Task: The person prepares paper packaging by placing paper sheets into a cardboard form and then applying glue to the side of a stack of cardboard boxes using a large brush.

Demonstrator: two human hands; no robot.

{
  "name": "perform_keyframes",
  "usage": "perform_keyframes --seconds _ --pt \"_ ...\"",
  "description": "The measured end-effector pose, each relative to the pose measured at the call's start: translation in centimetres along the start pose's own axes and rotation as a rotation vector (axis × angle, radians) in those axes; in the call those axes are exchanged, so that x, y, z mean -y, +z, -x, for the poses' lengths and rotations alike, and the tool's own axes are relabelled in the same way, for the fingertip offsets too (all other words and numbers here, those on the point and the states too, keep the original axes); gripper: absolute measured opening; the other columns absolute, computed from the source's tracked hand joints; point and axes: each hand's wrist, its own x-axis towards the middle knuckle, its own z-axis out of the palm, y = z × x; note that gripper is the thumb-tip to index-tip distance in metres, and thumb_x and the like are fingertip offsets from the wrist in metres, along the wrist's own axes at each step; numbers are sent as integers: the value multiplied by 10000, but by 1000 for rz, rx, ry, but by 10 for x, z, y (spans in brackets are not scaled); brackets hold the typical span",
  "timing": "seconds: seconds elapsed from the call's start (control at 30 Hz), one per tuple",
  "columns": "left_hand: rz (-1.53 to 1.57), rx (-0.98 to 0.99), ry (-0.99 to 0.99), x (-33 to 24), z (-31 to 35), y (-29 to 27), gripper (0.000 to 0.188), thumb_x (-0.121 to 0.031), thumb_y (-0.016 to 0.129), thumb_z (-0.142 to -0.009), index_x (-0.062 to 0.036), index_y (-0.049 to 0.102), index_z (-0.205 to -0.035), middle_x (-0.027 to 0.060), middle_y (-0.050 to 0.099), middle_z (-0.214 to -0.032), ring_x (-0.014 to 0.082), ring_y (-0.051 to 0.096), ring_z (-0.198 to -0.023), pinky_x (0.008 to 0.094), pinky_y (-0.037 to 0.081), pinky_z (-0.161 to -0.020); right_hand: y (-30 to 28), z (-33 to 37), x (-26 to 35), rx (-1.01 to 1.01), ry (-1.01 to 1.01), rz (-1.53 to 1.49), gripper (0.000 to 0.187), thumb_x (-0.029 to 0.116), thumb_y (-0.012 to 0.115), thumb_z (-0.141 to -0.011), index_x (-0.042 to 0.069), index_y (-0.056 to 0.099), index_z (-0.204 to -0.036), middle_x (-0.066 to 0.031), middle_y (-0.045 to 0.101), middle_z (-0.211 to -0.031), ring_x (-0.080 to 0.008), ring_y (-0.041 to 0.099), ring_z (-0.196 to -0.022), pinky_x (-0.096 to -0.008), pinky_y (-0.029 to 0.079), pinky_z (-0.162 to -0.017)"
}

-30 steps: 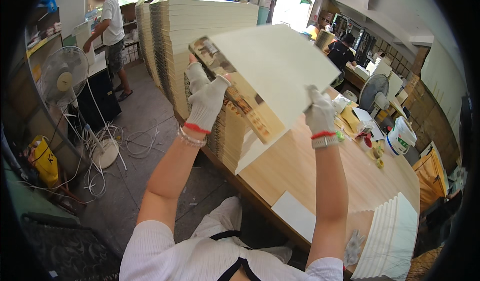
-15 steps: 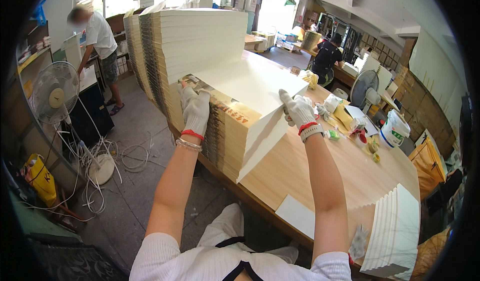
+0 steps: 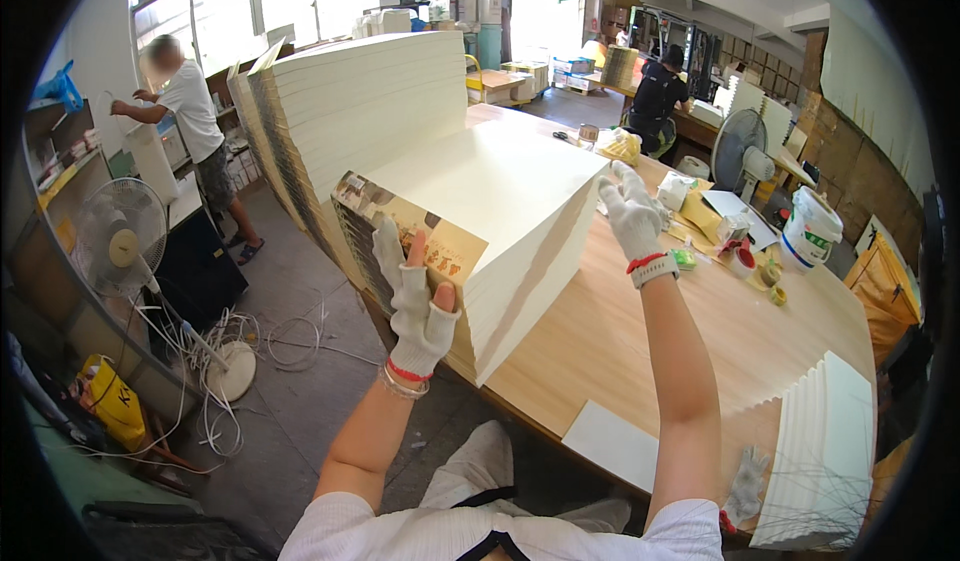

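Observation:
A tall stack of large white sheets (image 3: 530, 166) stands on the wooden table, its near left edge faced with a printed tan cover strip (image 3: 420, 229). My left hand (image 3: 418, 306), in a white knit glove with some fingertips bare, rests against that printed edge, its fingers stretched and apart. At the stack's far right corner is my right hand (image 3: 634, 216), also gloved, its fingers extended and slightly bent close to the paper edge. I see no sheet held in either hand. A higher stack (image 3: 370, 86) of the same kind stands just behind.
On the tabletop (image 3: 560, 351) lie a white sheet (image 3: 612, 443), a spare glove (image 3: 746, 483) and a fanned white stack (image 3: 820, 456). A white bucket (image 3: 810, 226), tape rolls (image 3: 742, 261) and a fan (image 3: 740, 151) stand right. Loose cables (image 3: 215, 361) cover floor at left; two people work nearby.
My left hand has slid nearer along the printed edge and spread its fingers. My right hand has loosened from the sheet edges at the corner. The person at left has raised their arms.

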Motion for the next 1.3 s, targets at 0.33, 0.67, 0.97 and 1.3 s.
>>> perform_keyframes --seconds 0.33,0.67,0.97,1.3 --pt "154 -14 -52 -15 0 3 708 -473 449 -969 97 374 -1383 299 254 -1482 384 244 -1390 447 230 -1120 53 -95 -91 100 -35 -200 456 376 478 -979 19 583 -1242 -150 622 -1244 -251 569 -1170 -313 411 -981" --pt "6 -7 -44 -8 6 3 734 -563 327 -981 21 323 -1428 176 180 -1533 277 274 -1380 398 267 -1105 41 -91 -74 228 186 -397 321 229 552 -967 7 628 -1186 -55 681 -1135 -126 597 -1050 -234 426 -920" --pt "125 33 -97 -10 12 5 750 -553 358 -982 17 267 -1461 159 157 -1553 259 219 -1412 383 254 -1119 36 -84 -72 218 206 -390 376 346 542 -964 59 645 -1184 -44 692 -1101 -114 602 -1031 -251 434 -906" --pt "61 65 90 -3 24 3 823 -553 324 -985 41 87 -1504 269 94 -1557 417 91 -1447 470 109 -1162 38 -89 -73 230 192 -394 387 338 562 -945 52 644 -1193 -31 685 -1019 -120 601 -840 -254 480 -728"
